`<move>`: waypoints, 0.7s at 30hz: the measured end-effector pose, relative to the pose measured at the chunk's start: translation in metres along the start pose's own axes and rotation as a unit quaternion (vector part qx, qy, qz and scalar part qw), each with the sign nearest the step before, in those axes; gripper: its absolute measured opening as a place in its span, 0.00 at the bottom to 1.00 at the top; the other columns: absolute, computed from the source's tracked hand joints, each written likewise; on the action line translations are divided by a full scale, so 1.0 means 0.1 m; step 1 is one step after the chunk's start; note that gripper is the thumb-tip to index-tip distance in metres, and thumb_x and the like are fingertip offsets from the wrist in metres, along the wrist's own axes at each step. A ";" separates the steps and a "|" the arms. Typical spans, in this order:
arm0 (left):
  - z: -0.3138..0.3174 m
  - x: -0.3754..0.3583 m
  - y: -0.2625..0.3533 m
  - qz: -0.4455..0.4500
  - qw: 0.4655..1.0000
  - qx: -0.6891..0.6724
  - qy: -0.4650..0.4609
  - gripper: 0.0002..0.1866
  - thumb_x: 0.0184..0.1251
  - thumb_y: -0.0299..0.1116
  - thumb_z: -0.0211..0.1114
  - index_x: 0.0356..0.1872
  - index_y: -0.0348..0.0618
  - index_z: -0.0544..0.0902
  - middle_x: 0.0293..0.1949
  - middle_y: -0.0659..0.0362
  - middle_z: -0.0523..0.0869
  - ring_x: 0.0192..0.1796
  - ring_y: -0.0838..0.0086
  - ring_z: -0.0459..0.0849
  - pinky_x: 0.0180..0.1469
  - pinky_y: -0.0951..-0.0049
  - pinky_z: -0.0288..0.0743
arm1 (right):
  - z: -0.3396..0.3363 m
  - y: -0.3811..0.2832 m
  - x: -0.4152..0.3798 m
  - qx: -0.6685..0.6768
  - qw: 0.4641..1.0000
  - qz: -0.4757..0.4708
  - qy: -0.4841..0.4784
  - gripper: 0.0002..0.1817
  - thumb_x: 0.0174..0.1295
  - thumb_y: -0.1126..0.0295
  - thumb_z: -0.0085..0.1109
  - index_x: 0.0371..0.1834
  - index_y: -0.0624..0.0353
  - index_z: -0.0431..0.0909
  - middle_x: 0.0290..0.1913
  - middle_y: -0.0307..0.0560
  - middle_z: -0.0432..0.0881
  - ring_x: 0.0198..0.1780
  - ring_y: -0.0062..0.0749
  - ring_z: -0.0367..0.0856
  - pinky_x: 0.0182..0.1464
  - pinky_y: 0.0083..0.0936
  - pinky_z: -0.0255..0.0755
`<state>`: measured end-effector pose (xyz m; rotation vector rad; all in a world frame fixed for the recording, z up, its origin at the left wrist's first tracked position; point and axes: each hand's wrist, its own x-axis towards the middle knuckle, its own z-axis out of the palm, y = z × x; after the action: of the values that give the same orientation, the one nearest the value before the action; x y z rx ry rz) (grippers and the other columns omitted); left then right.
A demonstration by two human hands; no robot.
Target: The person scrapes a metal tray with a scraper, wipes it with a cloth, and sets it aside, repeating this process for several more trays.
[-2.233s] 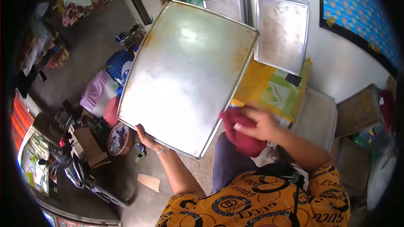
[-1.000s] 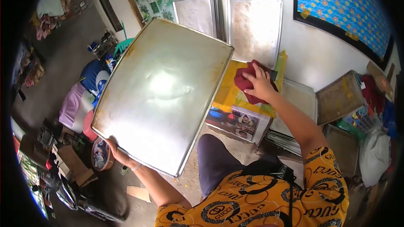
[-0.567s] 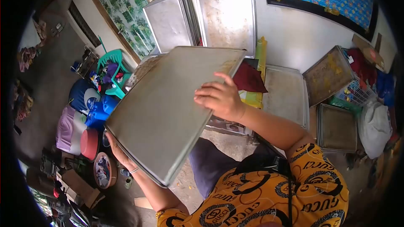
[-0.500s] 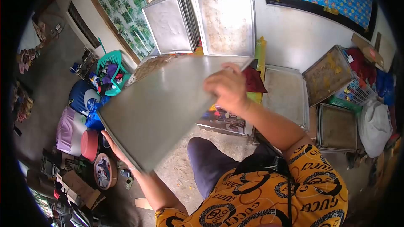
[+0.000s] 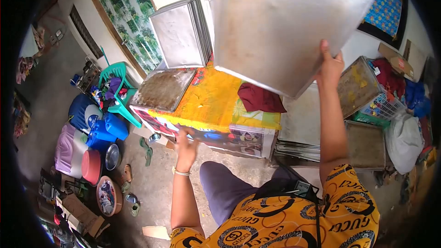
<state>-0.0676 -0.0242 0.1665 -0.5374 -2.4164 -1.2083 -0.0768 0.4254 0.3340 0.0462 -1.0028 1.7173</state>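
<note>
My right hand grips the lower right edge of a large metal tray, raised and tilted above the table's right part. My left hand is at the table's front edge, blurred, with its fingers apart and nothing in it. On the yellow-covered table lie a stained tray at the left and a dark red cloth at the right. A stack of trays leans upright against the wall at the back. The raised tray hides most of what stands beside that stack.
Right of the table are a low tray stack, a leaning stained tray and a white sack. At the left stand a green chair, blue containers and basins. Slippers lie on the floor.
The tray has moved from in front of me up and to the right, held by my right hand. My left hand has let go of it and moved right. The tabletop is now exposed.
</note>
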 end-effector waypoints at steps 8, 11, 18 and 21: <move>0.83 0.74 0.38 0.040 0.907 0.211 -0.362 0.33 0.62 0.52 0.60 0.68 0.58 0.63 0.72 0.40 0.51 0.72 0.39 0.50 0.67 0.35 0.46 | -0.78 -0.21 0.65 -0.041 0.982 -0.159 0.095 0.25 0.53 0.65 0.73 0.51 0.65 0.75 0.48 0.43 0.80 0.49 0.31 0.77 0.54 0.29 0.70; 1.51 1.33 0.56 0.090 0.919 0.147 -0.354 0.32 0.67 0.55 0.54 0.67 0.51 0.66 0.71 0.43 0.57 0.72 0.44 0.54 0.69 0.41 0.48 | -0.95 -0.15 0.84 -0.029 0.985 -0.145 0.088 0.28 0.55 0.66 0.71 0.57 0.61 0.70 0.50 0.42 0.78 0.51 0.30 0.76 0.55 0.28 0.70; 3.36 2.28 0.44 0.124 0.905 0.221 -0.341 0.36 0.69 0.61 0.41 0.70 0.47 0.63 0.72 0.50 0.58 0.74 0.51 0.52 0.71 0.43 0.43 | -0.77 0.45 1.13 -0.038 0.994 -0.081 0.067 0.24 0.56 0.66 0.70 0.53 0.63 0.73 0.48 0.42 0.79 0.48 0.30 0.77 0.53 0.28 0.71; 3.63 2.34 0.33 0.090 0.898 0.261 -0.341 0.37 0.69 0.62 0.41 0.69 0.44 0.63 0.71 0.48 0.60 0.73 0.51 0.57 0.71 0.43 0.45 | -0.53 0.86 1.18 -0.047 0.996 -0.066 0.047 0.22 0.55 0.66 0.71 0.50 0.64 0.74 0.47 0.44 0.80 0.47 0.28 0.77 0.52 0.27 0.71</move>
<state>-0.3107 0.3288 0.1029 -1.1107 -2.9973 -0.2541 -0.1709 0.5460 0.3074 -0.0288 -0.9889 1.5370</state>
